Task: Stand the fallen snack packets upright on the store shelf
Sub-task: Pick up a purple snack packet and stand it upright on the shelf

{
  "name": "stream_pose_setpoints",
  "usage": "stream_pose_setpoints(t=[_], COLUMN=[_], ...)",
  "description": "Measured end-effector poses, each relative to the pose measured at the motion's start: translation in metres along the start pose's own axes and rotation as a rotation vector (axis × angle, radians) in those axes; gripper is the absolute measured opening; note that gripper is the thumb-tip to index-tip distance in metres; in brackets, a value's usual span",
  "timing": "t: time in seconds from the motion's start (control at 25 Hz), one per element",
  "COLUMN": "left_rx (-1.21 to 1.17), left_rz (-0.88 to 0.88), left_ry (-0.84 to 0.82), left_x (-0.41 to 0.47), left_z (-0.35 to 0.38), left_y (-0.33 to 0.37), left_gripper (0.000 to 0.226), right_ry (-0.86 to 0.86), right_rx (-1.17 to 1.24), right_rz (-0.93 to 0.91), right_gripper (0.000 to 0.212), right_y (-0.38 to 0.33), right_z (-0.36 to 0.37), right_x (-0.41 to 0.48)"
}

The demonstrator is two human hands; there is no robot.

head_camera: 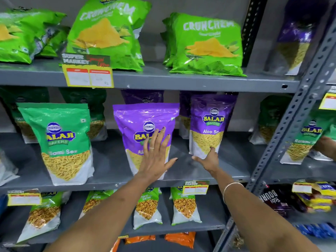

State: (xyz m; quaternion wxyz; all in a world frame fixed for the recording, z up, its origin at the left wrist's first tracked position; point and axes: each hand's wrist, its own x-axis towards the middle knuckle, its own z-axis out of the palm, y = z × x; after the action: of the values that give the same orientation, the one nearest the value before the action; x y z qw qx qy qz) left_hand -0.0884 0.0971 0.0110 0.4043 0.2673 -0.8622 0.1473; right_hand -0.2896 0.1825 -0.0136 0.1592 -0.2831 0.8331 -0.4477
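Observation:
On the middle shelf (112,160) a purple Aloo Sev packet (138,117) stands upright at the front centre. My left hand (155,155) lies flat against its face with fingers spread. A second purple Aloo Sev packet (211,120) stands upright farther back to the right. My right hand (208,160) touches its lower edge, thumb out to the left and fingers against the packet's bottom. A green Balaji packet (60,140) stands upright at the left. More purple and green packets stand in the dim back row.
Green Crunchem bags (207,44) fill the top shelf, some at the left (21,37) leaning over. Small packets (183,206) stand on the lower shelf. A slotted grey upright (291,128) divides off the neighbouring bay, where another person's hand (325,146) holds a green packet (301,140).

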Motion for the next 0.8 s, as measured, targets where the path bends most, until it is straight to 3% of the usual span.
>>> stream_pose_setpoints(t=[0.08, 0.16, 0.32, 0.44, 0.48, 0.6, 0.8], left_rx=[0.002, -0.065, -0.437, -0.683, -0.816, -0.997, -0.973], left_rz=[0.044, -0.028, -0.498, -0.873, -0.959, -1.083, -1.148], left_ry=[-0.065, -0.132, -0.354, -0.518, -0.534, -0.505, -0.424], left_x=[0.021, 0.043, 0.09, 0.108, 0.11, 0.106, 0.091], left_z=[0.017, 0.042, 0.1, 0.128, 0.135, 0.142, 0.133], left_y=[0.035, 0.066, 0.102, 0.11, 0.111, 0.111, 0.117], left_gripper=[0.082, 0.076, 0.089, 0.089, 0.079, 0.061, 0.043], right_ry=[0.046, 0.033, -0.061, -0.259, -0.328, -0.45, -0.457], right_rx=[-0.012, 0.012, 0.103, 0.297, 0.377, 0.555, 0.589], right_rz=[0.0, 0.016, -0.017, 0.013, 0.054, 0.039, 0.022], right_gripper=[0.101, 0.102, 0.1, 0.097, 0.093, 0.052, 0.068], right_y=[0.015, 0.029, 0.046, 0.044, 0.042, 0.039, 0.047], right_z=[-0.028, -0.054, -0.086, -0.083, -0.079, -0.068, -0.076], right_x=[0.022, 0.046, 0.1, 0.123, 0.129, 0.133, 0.123])
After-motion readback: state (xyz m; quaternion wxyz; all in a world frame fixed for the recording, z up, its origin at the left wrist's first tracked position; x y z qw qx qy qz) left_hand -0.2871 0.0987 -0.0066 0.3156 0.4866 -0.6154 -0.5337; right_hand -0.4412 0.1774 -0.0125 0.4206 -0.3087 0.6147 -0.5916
